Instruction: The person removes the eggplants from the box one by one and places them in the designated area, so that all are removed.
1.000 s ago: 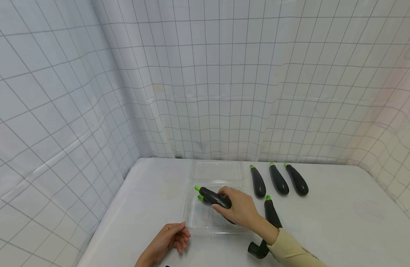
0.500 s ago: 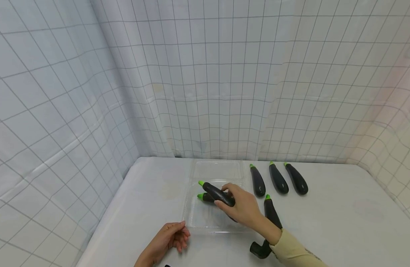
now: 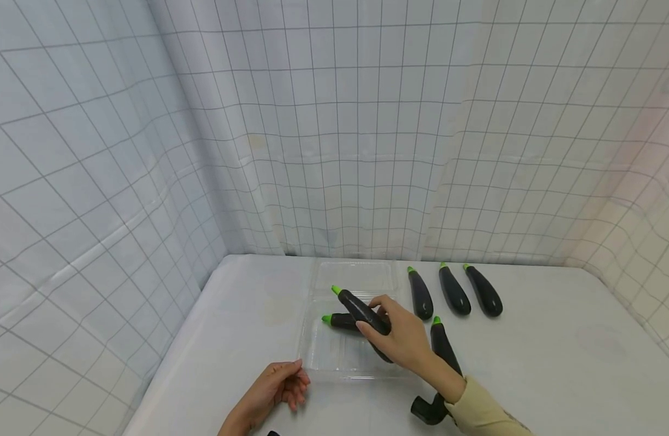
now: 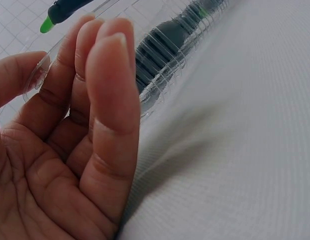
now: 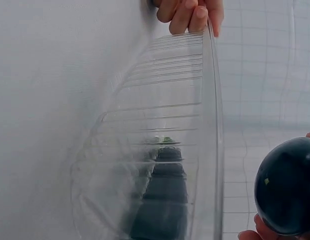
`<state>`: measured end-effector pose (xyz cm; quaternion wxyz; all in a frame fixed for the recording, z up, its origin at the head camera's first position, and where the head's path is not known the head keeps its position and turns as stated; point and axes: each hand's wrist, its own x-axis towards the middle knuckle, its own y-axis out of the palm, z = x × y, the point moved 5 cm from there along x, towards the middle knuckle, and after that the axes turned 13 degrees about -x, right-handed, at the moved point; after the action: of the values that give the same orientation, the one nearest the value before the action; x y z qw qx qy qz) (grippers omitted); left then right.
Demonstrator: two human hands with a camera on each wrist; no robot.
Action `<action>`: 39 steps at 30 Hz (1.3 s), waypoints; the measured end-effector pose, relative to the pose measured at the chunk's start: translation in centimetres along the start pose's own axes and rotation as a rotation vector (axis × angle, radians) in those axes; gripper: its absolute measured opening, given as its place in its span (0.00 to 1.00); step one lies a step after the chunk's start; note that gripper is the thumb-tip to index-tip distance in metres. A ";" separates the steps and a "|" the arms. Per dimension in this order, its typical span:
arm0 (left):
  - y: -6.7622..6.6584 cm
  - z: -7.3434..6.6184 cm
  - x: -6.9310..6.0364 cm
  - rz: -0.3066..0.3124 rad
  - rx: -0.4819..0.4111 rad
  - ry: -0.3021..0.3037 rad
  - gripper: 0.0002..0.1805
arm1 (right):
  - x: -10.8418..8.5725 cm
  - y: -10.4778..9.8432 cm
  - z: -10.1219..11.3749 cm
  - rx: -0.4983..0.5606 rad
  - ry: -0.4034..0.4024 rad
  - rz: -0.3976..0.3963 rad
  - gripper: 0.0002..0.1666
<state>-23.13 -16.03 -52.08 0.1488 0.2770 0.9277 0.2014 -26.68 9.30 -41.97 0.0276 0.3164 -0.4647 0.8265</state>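
My right hand [image 3: 402,336] grips a dark eggplant [image 3: 361,309] by its thick end, over an open clear plastic container [image 3: 323,357]. Its green stem points up and to the left. Another eggplant [image 3: 342,321] lies inside the container, partly hidden beneath the held one; its dark body [image 5: 162,200] shows through the ribbed wall in the right wrist view. At the near left corner, my left hand [image 3: 274,390] pinches the container's rim [image 4: 37,80] between thumb and fingers, seen close in the left wrist view.
Three eggplants, a left one [image 3: 421,297], a middle one [image 3: 455,292] and a right one [image 3: 484,292], lie right of the container. One more eggplant [image 3: 443,345] is partly covered by my right forearm. The container's lid [image 3: 356,275] lies folded back. Gridded white curtains [image 3: 350,151] surround the white table [image 3: 247,315].
My right hand has lifted the eggplant slightly, moving right and turning it so the stem points more upward. More of the eggplant underneath shows. The left hand stays at the container's corner.
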 end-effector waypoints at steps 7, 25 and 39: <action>0.0 0.0 0.0 -0.009 0.005 0.002 0.22 | -0.3 -0.6 -0.4 0.021 0.042 -0.018 0.21; -0.2 0.0 0.0 -0.011 0.003 0.001 0.23 | -1.2 -3.4 -2.6 0.005 0.136 -0.104 0.20; -0.2 0.1 0.0 -0.018 0.001 -0.007 0.22 | -3.2 -4.7 -5.0 -0.022 0.225 -0.153 0.20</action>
<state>-23.23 -16.15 -52.27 0.1535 0.2696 0.9297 0.1986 -25.00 16.74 -42.07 0.1459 0.2560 -0.4421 0.8472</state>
